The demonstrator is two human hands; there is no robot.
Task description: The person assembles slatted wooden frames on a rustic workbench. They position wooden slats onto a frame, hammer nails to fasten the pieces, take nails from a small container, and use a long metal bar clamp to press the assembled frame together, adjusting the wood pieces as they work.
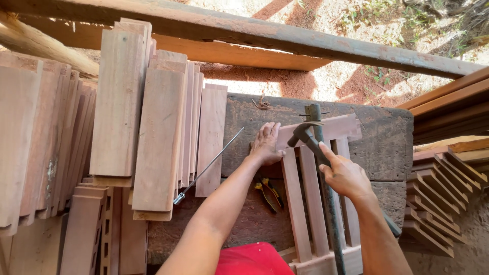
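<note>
**Workbench stock, one frame in hand**

One slatted wooden frame [316,198] with three slats, lying on the bench [387,142]. Left hand [265,145] flat on its top corner. Right hand [344,175] wrapped around one hammer [305,133]. One pair of pliers [269,193] just beside the frame.

slatted frame [305,203]: pale reddish-brown wood, plain grain, under my left grip [265,145]
hammer [310,140]: dark grey metal head and shaft, dull, in my right grip [346,175]
tabletop [387,142]: weathered grey-brown, dusted with red
pliers [269,192]: yellow and dark handles
thin rod [209,165]: bright silver-grey
stacked boards [137,122], left: pinkish-brown, lighter at the edges
ground [336,76], far: orange-red soil, sunlit patches
my clothing [252,260], near: bright red
</note>
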